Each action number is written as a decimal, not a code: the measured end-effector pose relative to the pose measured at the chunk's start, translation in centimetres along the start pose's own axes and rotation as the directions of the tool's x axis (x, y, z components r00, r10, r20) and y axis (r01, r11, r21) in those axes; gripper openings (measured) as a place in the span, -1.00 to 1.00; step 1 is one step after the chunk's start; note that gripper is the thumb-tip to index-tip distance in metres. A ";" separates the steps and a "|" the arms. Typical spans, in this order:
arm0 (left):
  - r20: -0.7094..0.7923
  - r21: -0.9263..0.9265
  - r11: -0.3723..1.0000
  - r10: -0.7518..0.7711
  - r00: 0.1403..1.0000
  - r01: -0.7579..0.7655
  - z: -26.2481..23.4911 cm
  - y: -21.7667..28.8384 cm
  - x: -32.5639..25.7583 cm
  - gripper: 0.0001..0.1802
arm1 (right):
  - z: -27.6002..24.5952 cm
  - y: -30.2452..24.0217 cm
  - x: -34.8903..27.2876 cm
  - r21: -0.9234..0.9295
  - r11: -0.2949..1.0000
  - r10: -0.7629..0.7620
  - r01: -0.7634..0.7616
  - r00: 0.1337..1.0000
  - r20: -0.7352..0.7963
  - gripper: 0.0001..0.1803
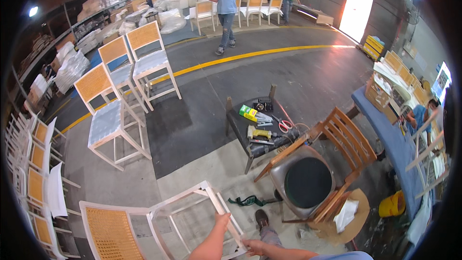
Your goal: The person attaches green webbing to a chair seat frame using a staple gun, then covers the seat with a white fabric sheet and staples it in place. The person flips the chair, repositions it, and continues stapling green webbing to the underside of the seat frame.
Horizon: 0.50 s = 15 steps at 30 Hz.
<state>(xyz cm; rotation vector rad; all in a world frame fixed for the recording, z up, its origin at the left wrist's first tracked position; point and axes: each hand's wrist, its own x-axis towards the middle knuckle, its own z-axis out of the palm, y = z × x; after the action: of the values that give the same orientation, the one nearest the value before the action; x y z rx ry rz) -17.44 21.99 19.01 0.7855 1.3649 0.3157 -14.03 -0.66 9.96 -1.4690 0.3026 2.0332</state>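
Observation:
My left hand (222, 220) grips the side rail of a white chair frame (192, 197) with a woven cane back (110, 233) and no seat, low in the picture. My right hand (254, 247) holds the same frame at its near front corner. Just to the right stands a brown wooden chair (344, 139) with a round black seat pad (308, 182) on a grey cushion.
A small dark table (240, 127) carries a yellow power tool (259, 133), red scissors (285, 125) and a green box (249, 112). White cane-backed chairs (115, 110) stand in rows at left. A person in blue (225, 5) carries something far off. A blue bench (394, 139) runs along the right.

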 end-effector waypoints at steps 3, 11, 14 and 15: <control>-0.046 0.025 0.997 -0.069 0.997 0.070 1.2 0.3 0.4 -0.19 | -4.2 -2.0 -2.3 -0.143 0.988 0.058 -0.053 0.998 0.030 -0.31; -0.135 0.468 0.881 0.150 0.979 -0.070 2.7 -0.3 -2.9 -0.11 | -20.2 -12.3 -12.5 -0.408 0.912 -0.068 -0.047 0.962 -0.263 -0.34; 0.004 0.575 0.817 0.046 0.999 -0.040 2.9 -2.3 -5.2 -0.17 | -24.4 -14.3 -14.7 -0.581 0.790 -0.005 -0.194 0.946 -0.323 -0.36; 0.009 0.661 0.750 -0.037 0.999 0.021 2.3 -3.1 -6.3 -0.18 | -24.0 -14.1 -15.1 -0.596 0.790 -0.026 -0.147 0.962 -0.271 -0.36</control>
<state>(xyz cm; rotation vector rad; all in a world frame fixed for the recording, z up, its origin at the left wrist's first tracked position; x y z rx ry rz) -17.27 15.13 21.68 1.3497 1.4768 -0.2338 16.14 -6.83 17.45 -2.1599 -0.2483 2.0849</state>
